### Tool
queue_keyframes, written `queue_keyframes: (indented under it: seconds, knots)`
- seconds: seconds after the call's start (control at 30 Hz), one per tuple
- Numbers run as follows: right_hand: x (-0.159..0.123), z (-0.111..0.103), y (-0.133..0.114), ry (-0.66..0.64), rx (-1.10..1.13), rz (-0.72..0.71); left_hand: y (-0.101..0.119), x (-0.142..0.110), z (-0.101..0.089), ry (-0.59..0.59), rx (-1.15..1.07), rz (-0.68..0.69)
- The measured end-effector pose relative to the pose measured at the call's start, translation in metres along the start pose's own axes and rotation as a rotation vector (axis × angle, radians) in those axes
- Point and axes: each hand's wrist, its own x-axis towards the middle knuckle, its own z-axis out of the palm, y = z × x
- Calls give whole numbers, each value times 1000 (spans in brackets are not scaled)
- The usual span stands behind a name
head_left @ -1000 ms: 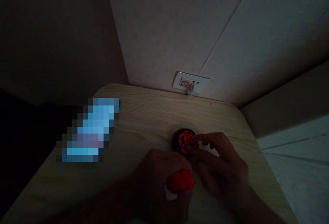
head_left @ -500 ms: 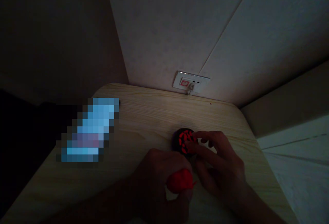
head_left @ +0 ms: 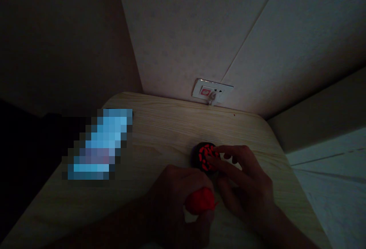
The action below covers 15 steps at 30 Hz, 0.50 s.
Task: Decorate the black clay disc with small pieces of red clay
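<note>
My left hand (head_left: pixel 183 199) is closed round a soft red lump (head_left: pixel 201 200) that looks like modelling clay, its thumb below and the fingers curled over the top. Just beyond it, a small dark round object (head_left: pixel 196 161) rests on the table, its upper face dotted with several bright red pieces (head_left: pixel 204 152). On that face lie two fingertips of my right hand (head_left: pixel 247 184), the fingers spread apart. Its thumb is low, by the near side of the round object. Dim light hides whether the thumb touches it.
A pale wooden table (head_left: pixel 160 127) stands against the wall. On its left side lies a lit screen, blurred out, like a phone (head_left: pixel 104 142). A wall socket (head_left: pixel 213 91) with a clear plug sits behind the table's back edge. White panelling (head_left: pixel 337 165) is at the right.
The fingers of my right hand have shifted very slightly on the red pieces. My left hand and the red lump have stayed in place.
</note>
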Motion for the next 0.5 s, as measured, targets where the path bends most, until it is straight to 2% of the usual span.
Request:
queue_keyframes:
  seconds: [0.27,0.5]
  knots:
    - [-2,1,2,-26,-4,5,-3,-2,1,6,-16,23]
    - [-2,2,1,-17,-13,-1,0,1,-1,-1,-24,-9]
